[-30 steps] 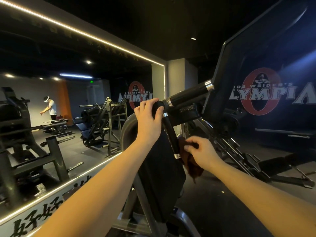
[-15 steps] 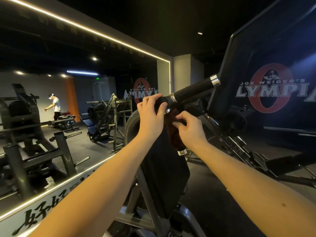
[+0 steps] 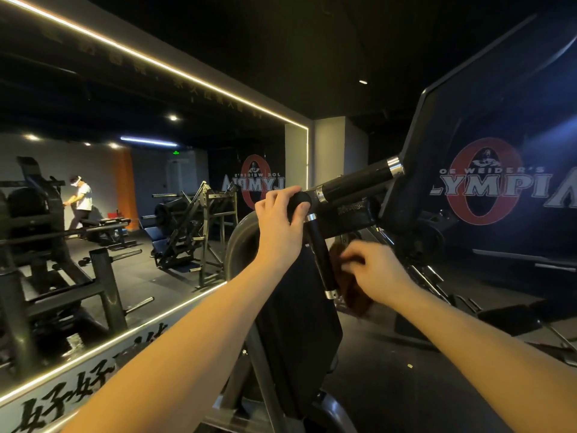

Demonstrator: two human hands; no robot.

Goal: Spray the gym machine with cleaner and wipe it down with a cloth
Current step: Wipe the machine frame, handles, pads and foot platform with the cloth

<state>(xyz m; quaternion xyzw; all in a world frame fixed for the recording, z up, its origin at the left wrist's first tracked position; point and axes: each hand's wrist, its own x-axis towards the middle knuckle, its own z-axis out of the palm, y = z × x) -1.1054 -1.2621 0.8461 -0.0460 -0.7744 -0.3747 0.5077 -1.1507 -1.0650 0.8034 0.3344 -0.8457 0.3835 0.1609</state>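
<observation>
- At 9 o'clock a wall mirror point(image 3: 125, 214) reflects other machines and a distant person point(image 3: 81, 198). None of it belongs to our job.
- Just left of centre, our left hand point(image 3: 278, 226) has its fingers curled over the rounded end of the upper grip point(image 3: 356, 182), bracing the gym machine point(image 3: 356, 210).
- From that joint a lower grip point(image 3: 320, 257) drops toward 6 o'clock, in front of the black back pad point(image 3: 299, 326).
- At 4 o'clock from centre, our right hand point(image 3: 377, 270) pinches the brown cloth point(image 3: 356, 300) and holds it against the right side of the lower grip, around its lower half. One end of the cloth hangs below the hand.
- We judge the wiping to be under way on this one grip. The spraying is probably done here, though we see no wet sheen to prove it.
- The upper grip, the pad and the frame look like work left to do, but we cannot tell which of them have been wiped.
- We see no spray bottle anywhere.
- The right hand is blurred, so we cannot make out how each finger lies on the cloth.
- The far side of the lower grip is hidden, the machine's base is cut off at 6 o'clock, and the dark panel point(image 3: 468, 114) at 2 o'clock is too dim to read.
</observation>
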